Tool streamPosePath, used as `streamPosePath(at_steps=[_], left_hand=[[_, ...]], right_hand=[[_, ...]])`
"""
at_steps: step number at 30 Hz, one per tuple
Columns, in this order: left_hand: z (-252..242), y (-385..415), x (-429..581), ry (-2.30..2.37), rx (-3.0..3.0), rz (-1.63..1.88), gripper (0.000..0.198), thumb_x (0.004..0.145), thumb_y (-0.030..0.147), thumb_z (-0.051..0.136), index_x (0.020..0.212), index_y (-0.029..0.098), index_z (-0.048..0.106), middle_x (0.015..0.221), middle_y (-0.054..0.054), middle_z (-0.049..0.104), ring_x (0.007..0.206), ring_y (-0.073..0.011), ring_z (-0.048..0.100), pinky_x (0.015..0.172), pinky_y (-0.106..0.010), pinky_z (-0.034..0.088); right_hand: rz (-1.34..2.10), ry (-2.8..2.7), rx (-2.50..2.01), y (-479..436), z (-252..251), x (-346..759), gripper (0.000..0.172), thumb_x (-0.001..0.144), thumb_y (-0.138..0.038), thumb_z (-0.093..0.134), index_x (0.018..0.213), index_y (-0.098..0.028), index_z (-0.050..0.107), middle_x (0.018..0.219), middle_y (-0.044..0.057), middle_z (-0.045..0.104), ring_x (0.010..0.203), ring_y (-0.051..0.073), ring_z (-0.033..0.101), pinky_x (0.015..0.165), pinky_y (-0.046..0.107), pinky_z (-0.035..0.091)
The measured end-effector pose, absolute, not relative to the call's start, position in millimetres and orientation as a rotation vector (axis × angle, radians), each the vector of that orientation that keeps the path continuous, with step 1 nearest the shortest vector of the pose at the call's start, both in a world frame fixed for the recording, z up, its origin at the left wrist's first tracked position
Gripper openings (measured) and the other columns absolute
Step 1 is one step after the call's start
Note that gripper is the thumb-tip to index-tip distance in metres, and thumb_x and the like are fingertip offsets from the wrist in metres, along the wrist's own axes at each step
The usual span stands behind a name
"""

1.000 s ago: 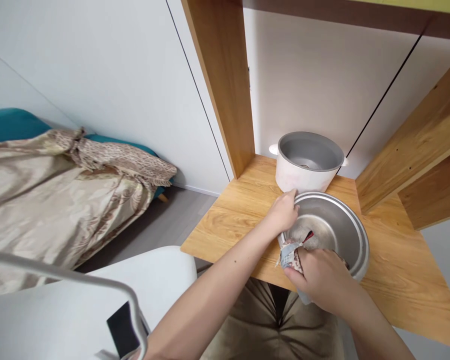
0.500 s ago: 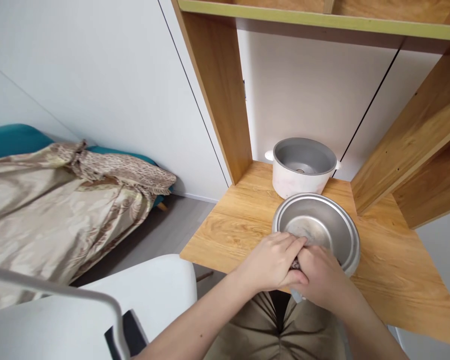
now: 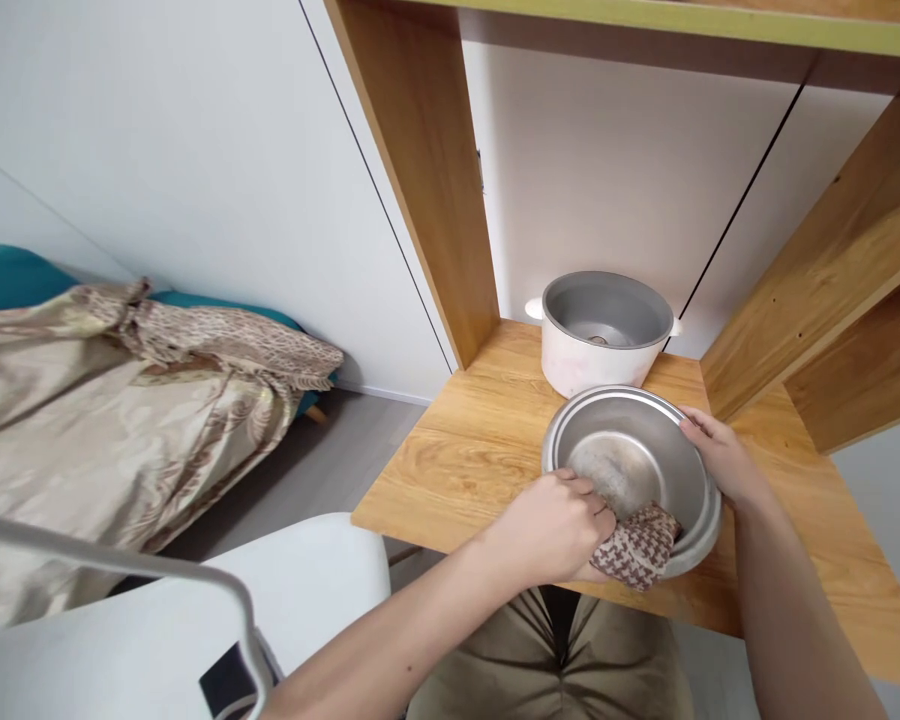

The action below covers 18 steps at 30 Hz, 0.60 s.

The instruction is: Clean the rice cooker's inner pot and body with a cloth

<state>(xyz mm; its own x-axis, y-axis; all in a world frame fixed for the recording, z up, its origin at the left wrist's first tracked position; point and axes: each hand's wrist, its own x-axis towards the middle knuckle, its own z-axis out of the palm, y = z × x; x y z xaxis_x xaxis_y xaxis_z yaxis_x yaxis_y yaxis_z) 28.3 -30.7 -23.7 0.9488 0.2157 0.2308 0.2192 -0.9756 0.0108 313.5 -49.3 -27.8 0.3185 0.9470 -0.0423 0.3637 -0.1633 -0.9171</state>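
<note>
Room is left at the desk's left corner [image 3: 412, 490]. One cloth [image 3: 639, 548] is gripped by the left hand [image 3: 559, 525] over one bowl [image 3: 621, 462] near the front edge, one pot [image 3: 596, 365] behind. The bowl's right rim is held by the right hand [image 3: 722, 458].

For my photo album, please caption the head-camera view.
Left hand holding a patterned cloth in a metal bowl, right hand at its rim, white pot behind.

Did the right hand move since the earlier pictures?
Yes. Compared with the table, the right hand moved right and forward, to the right rim of the bowl.
</note>
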Motion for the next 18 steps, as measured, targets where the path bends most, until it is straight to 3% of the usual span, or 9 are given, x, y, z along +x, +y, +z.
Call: streamPosePath(at_steps=[4, 8, 12, 18], left_hand=[[-25.8, -33.1, 29.5, -0.320, -3.082, -0.364, 0.040, 0.095, 0.055, 0.063, 0.081, 0.017, 0.066, 0.074, -0.007, 0.070, 0.076, -0.0209, 0.066, 0.069, -0.036, 0.044], [-29.6, -35.3, 32.8, -0.327, -3.091, -0.363, 0.052, 0.086, 0.069, 0.067, 0.079, 0.017, 0.066, 0.072, -0.006, 0.070, 0.072, -0.0214, 0.067, 0.068, -0.036, 0.046], [-32.8, -42.3, 39.3, -0.375, -3.088, -0.370, 0.048, 0.084, 0.065, 0.071, 0.079, 0.017, 0.065, 0.071, -0.006, 0.070, 0.071, -0.0219, 0.068, 0.066, -0.036, 0.047], [-35.8, -61.1, 53.1, -0.521, -3.042, -0.417, 0.043, 0.080, 0.058, 0.076, 0.078, 0.017, 0.065, 0.069, -0.006, 0.068, 0.070, -0.0229, 0.068, 0.064, -0.036, 0.050]], right_hand=[[0.988, -1.149, -1.641, -49.6, -26.6, 308.0, 0.054, 0.085, -0.057, 0.064, 0.124, -0.020, 0.069, 0.109, 0.008, 0.078, 0.099, 0.026, 0.072, 0.077, 0.033, 0.058], [0.933, -1.200, -1.713, -47.6, -23.1, 309.4, 0.045, 0.085, -0.053, 0.061, 0.110, -0.018, 0.073, 0.095, 0.006, 0.078, 0.084, 0.023, 0.070, 0.069, 0.031, 0.055], [0.964, -1.134, -1.691, -48.6, -24.4, 307.3, 0.039, 0.084, -0.054, 0.062, 0.097, -0.018, 0.071, 0.077, 0.003, 0.073, 0.068, 0.019, 0.064, 0.062, 0.029, 0.050], [0.844, -1.241, -1.799, -50.8, -24.9, 306.3, 0.037, 0.091, -0.053, 0.052, 0.097, -0.019, 0.068, 0.079, 0.003, 0.072, 0.072, 0.020, 0.064, 0.067, 0.030, 0.050]])
